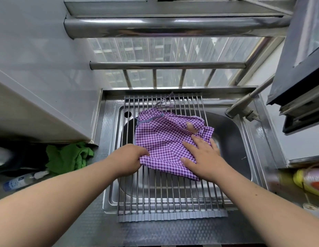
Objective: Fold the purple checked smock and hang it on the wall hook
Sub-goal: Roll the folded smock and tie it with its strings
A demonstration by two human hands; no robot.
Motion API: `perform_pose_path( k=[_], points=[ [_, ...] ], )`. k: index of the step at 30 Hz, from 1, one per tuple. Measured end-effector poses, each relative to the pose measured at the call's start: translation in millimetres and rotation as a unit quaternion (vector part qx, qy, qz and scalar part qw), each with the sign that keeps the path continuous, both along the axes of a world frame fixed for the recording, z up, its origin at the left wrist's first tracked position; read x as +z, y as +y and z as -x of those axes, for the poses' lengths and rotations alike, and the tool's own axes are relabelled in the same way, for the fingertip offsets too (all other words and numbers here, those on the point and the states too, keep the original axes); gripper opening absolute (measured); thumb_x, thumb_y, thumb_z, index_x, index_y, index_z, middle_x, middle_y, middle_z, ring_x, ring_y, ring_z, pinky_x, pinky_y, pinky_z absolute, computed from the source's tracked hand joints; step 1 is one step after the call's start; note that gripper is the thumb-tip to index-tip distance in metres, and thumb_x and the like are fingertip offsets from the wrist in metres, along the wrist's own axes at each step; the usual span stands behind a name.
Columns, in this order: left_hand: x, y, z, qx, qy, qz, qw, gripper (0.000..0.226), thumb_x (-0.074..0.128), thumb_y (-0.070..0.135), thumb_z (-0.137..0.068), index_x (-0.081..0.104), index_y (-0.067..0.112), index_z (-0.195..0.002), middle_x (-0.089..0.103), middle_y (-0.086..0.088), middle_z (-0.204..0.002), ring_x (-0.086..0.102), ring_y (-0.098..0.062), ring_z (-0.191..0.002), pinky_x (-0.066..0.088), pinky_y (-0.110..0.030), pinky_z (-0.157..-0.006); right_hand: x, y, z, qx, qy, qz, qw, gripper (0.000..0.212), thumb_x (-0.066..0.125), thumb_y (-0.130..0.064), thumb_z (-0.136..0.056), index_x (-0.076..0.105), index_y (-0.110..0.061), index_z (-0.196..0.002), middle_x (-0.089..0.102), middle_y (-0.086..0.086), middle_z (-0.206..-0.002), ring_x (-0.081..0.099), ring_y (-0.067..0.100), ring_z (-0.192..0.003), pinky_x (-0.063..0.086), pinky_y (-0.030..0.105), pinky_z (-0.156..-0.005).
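A rack lies across the sink, with the smock on its far part. The tap stands at the sink's far right. Left of the sink lie a rag and, nearer, a bottle.

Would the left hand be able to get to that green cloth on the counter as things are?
Probably yes. The green cloth lies uncovered beside the sink, left of the left hand, with nothing between them. But that hand is pinching the smock, so it must let go first.
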State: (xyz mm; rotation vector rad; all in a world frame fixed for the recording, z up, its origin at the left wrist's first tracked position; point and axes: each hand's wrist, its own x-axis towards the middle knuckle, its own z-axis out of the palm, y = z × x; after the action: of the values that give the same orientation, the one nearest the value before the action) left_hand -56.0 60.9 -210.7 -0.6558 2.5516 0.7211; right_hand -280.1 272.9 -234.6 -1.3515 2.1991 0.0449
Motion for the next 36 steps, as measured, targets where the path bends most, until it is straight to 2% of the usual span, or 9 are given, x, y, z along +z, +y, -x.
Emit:
perform_pose_path(
  k=[3,6,11,14,18,23,26,31,36],
  points=[
    [15.1,-10.6,4.0,0.075,-0.025,-0.093,0.993,0.019,0.056,0.036,-0.099,0.074,0.033,-0.105,0.073,0.013,-0.105,0.065,-0.01,-0.099,0.054,-0.031,-0.087,15.8,10.3,6.8,-0.016,-0.054,0.071,0.996,0.069,0.021,-0.074,-0.092,0.061,-0.041,-0.138,0.053,-0.012,-0.151,0.041,0.009,-0.145,0.012,0.052,-0.13],
    [20.4,-19.3,4.3,0.147,-0.016,-0.186,0.971,0.02,0.062,0.043,-0.097,0.076,0.029,-0.093,0.075,0.014,-0.1,0.068,-0.008,-0.098,0.052,-0.029,-0.09,29.1,21.7,11.4,-0.096,-0.166,0.146,0.97,0.06,0.031,-0.072,-0.091,0.073,-0.031,-0.104,0.073,-0.016,-0.103,0.064,0.004,-0.102,0.045,0.048,-0.104],
    [18.7,-26.8,-0.1,0.206,-0.037,-0.274,0.939,0.016,0.065,0.027,-0.094,0.075,0.016,-0.096,0.077,0.002,-0.105,0.072,-0.026,-0.107,0.055,-0.043,-0.101,35.8,38.6,15.5,-0.113,-0.26,0.053,0.957,0.085,0.065,-0.09,-0.073,0.054,-0.043,-0.143,0.065,-0.023,-0.135,0.062,-0.001,-0.121,0.052,0.039,-0.108],
    [22.8,-25.8,-1.0,0.257,-0.051,-0.309,0.914,0.013,0.065,0.021,-0.082,0.063,0.012,-0.09,0.069,-0.013,-0.094,0.068,-0.03,-0.088,0.057,-0.049,-0.091,41.3,31.1,12.2,-0.096,-0.223,0.025,0.97,0.05,0.08,-0.066,-0.079,0.057,-0.058,-0.124,0.069,-0.031,-0.116,0.065,-0.007,-0.106,0.056,0.031,-0.099],
    [29.3,-25.7,-0.6,0.264,-0.061,-0.367,0.89,0.04,0.061,0.033,-0.078,0.065,0.003,-0.105,0.076,-0.016,-0.099,0.073,-0.034,-0.088,0.059,-0.046,-0.082,44.3,13.5,13.1,-0.126,-0.204,0.041,0.97,0.015,0.062,-0.054,-0.096,0.063,-0.049,-0.11,0.071,-0.024,-0.111,0.065,0.002,-0.104,0.056,0.038,-0.097],
    [37.5,-36.0,6.7,-0.014,-0.045,-0.111,0.993,0.044,0.049,0.045,-0.101,0.072,0.014,-0.123,0.051,-0.002,-0.149,0.043,-0.022,-0.14,0.03,-0.041,-0.121,45.5,-7.5,15.9,-0.117,-0.192,0.013,0.974,0.031,0.053,-0.048,-0.104,0.058,-0.041,-0.134,0.066,-0.013,-0.131,0.062,0.017,-0.119,0.05,0.039,-0.102],
    [43.5,-33.9,12.8,0.019,0.034,-0.003,0.999,0.075,0.03,0.08,-0.086,0.063,0.032,-0.134,0.055,0.009,-0.14,0.049,-0.013,-0.126,0.042,-0.044,-0.111,42.9,-19.4,17.5,-0.121,-0.182,0.021,0.976,0.033,0.048,-0.048,-0.107,0.059,-0.036,-0.135,0.067,-0.009,-0.135,0.061,0.016,-0.116,0.048,0.036,-0.097],
    [47.9,-30.5,22.6,0.031,0.029,-0.059,0.997,0.081,0.06,0.081,-0.08,0.036,0.043,-0.148,0.056,0.014,-0.136,0.06,-0.012,-0.116,0.056,-0.035,-0.099,41.8,-31.3,20.6,-0.178,-0.193,0.027,0.965,0.038,0.045,-0.046,-0.109,0.054,-0.032,-0.144,0.066,-0.001,-0.136,0.062,0.022,-0.117,0.051,0.038,-0.098],
    [36.7,-29.6,24.5,-0.061,0.071,0.166,0.982,0.074,0.06,0.059,-0.09,0.029,0.043,-0.155,0.027,0.004,-0.166,0.029,-0.023,-0.152,0.019,-0.043,-0.125,38.1,-38.1,25.2,-0.213,-0.212,0.028,0.954,0.03,0.042,-0.042,-0.11,0.062,-0.03,-0.129,0.068,-0.003,-0.119,0.063,0.017,-0.102,0.053,0.038,-0.092]
  ],
)
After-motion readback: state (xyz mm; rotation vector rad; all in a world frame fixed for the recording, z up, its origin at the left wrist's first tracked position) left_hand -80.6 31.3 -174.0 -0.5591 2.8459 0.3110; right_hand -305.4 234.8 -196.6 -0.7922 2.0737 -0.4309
